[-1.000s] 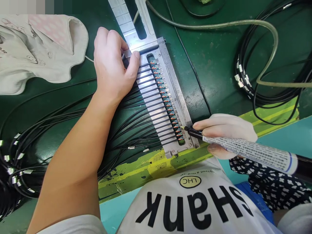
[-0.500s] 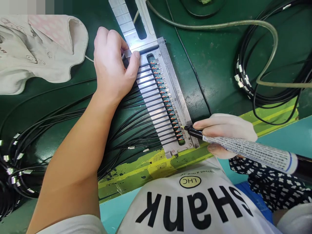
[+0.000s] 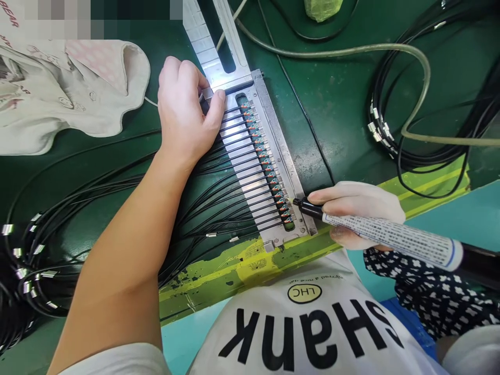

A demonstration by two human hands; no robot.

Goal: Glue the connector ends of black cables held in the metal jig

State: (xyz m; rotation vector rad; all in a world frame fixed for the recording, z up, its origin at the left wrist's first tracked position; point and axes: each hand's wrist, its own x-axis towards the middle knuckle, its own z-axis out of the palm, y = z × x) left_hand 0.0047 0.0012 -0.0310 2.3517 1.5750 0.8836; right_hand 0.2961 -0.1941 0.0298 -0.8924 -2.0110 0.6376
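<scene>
closest to me, below the pale cloth of my lettered shirt, comes the worktop edge, faced with scuffed yellow tape. my right hand is closed around a slim pen, its smooth barrel wrapped in printed paper, its black tip at the connectors near the lower end of the row; i can't tell whether it touches. those connectors sit in the long slot of the metal fixture, a flat, dull-silver plate with a raised rail.

as far as i can judge, loading is done: small shiny ends line up side by side, thin coloured wires bare beside them. a few lie between the tip and the near end, many more run away up the slot. which have been treated and which are left doesn't show.

farther up, my left hand pinches the fixture's upper left corner, thumb on top. rubbery black cables trail leftward beneath that arm. beyond are the slotted metal frame, clear of the row, a rumpled soft cloth and a dull, bendy hose.
</scene>
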